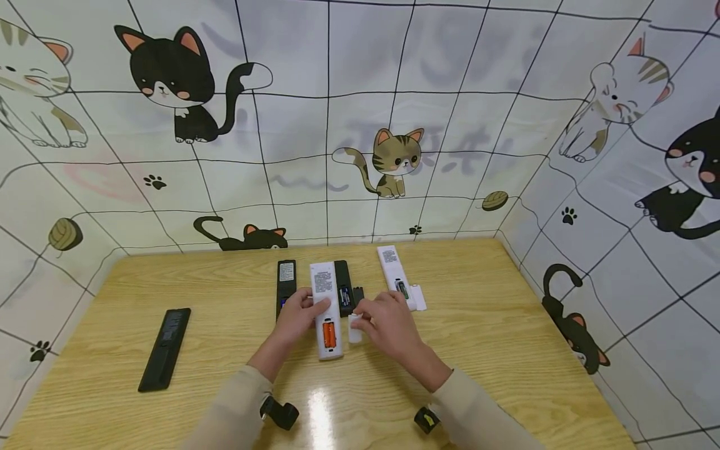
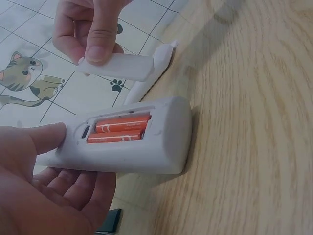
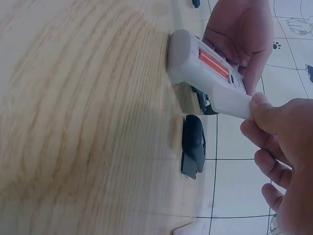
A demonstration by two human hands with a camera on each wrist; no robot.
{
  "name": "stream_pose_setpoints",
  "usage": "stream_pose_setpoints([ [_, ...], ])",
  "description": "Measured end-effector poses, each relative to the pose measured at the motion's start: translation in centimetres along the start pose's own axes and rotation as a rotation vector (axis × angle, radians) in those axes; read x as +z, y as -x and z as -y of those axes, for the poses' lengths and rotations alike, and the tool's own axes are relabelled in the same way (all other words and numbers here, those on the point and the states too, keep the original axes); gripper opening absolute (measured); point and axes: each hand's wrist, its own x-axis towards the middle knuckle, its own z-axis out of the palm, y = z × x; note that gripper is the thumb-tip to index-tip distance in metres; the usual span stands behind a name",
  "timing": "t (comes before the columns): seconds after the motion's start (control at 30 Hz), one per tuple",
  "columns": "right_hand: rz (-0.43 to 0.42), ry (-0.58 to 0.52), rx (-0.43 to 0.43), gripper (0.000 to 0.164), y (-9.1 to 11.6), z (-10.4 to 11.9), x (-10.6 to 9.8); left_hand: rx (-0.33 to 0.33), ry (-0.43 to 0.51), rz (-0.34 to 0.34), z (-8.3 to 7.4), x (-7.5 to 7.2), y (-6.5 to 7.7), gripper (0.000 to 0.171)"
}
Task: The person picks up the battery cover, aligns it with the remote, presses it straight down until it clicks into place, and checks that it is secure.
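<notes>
Face down, a white remote control (image 1: pixel 323 284) shows its uncovered battery bay, where two orange batteries (image 2: pixel 120 129) lie side by side. My left hand (image 1: pixel 296 314) grips this remote from its left side, thumb on the back and fingers along the edge. Between thumb and fingertips, my right hand (image 1: pixel 388 322) pinches a white battery cover (image 2: pixel 122 66) just right of the remote. In the right wrist view the cover (image 3: pixel 232 102) overlaps the near side of the remote.
Behind the hands lie a black remote (image 1: pixel 287 275), another black remote (image 1: pixel 342 275) with its bay uncovered, and a small black cover (image 1: pixel 358 294). A white remote (image 1: pixel 394 265) with a loose cover (image 1: pixel 419 298) lies back right. One more black remote (image 1: pixel 165 350) is at left.
</notes>
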Motion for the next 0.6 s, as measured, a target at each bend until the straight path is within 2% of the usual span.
stream_pose_setpoints([
  [0.23,0.026,-0.007,0.000,0.018,0.1,0.7,0.3,0.024,0.035,-0.007,0.2,0.4,0.1,0.035],
  [0.6,0.020,0.016,-0.065,0.022,-0.5,2.2,1.7,0.085,0.047,0.002,0.3,0.4,0.5,0.036],
])
